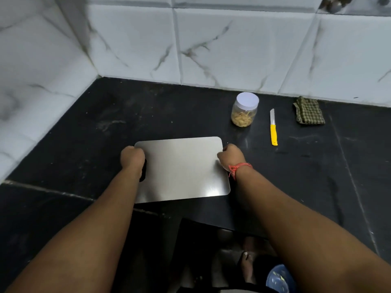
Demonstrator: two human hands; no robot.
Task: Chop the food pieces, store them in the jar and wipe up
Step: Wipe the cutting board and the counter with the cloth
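A bare steel chopping board point(182, 168) lies on the black counter point(84, 144) in front of me. My left hand point(132, 156) grips its left edge by a black handle, and my right hand point(231, 156) grips its right edge; a red thread is tied round that wrist. Behind the board to the right stands a clear jar point(244, 112) with a white lid on, holding pale chopped food strips. A knife point(273, 129) with a yellow handle lies to the right of the jar, blade pointing away. A folded green checked cloth point(309, 111) lies further right by the wall.
White marble-look tiled walls point(232, 49) enclose the counter at the back and the left. The counter's front edge has a cut-out below the board, with feet and a blue object point(279, 278) on the floor beneath.
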